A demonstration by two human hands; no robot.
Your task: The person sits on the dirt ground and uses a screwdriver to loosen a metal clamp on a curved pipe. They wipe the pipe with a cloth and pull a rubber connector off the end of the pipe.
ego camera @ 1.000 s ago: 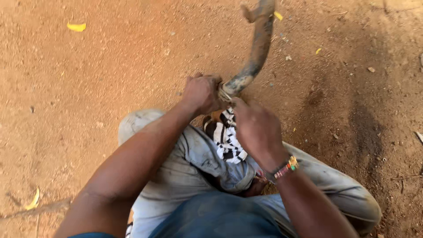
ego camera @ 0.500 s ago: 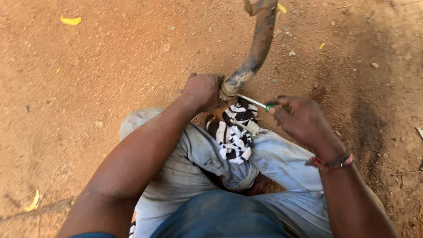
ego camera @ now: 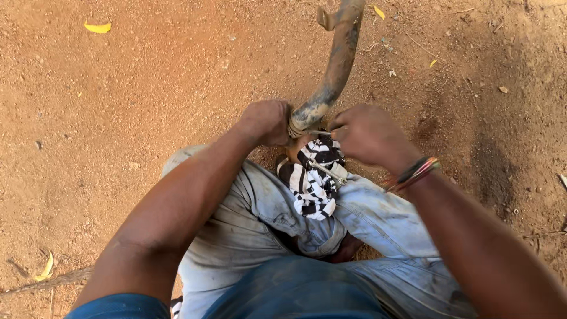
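In the head view, the left hand (ego camera: 267,121) is closed in a fist, its grip wrapped around the near end of a curved, dirt-caked metal pipe (ego camera: 336,65), which rises away from the hand toward the top edge of the frame. Just beside it, across a narrow gap, the right hand (ego camera: 367,134) has its fingers curled in, pinching a thin, light-coloured strand (ego camera: 316,132) that runs from the fingertips straight across to the pipe end at the left grip; what the strand is made of cannot be told. Directly below both grips a black-and-white patterned cloth (ego camera: 313,180) is bunched between the person's knees, with a second thin strand lying across it. A band of coloured bracelets (ego camera: 415,172) sits on the right wrist, behind that grip. The legs in worn pale trousers (ego camera: 248,218) are folded under both arms. All around lies bare reddish dirt ground (ego camera: 147,77), with 1 yellow leaf (ego camera: 97,27) well away to the upper left of the left grip.
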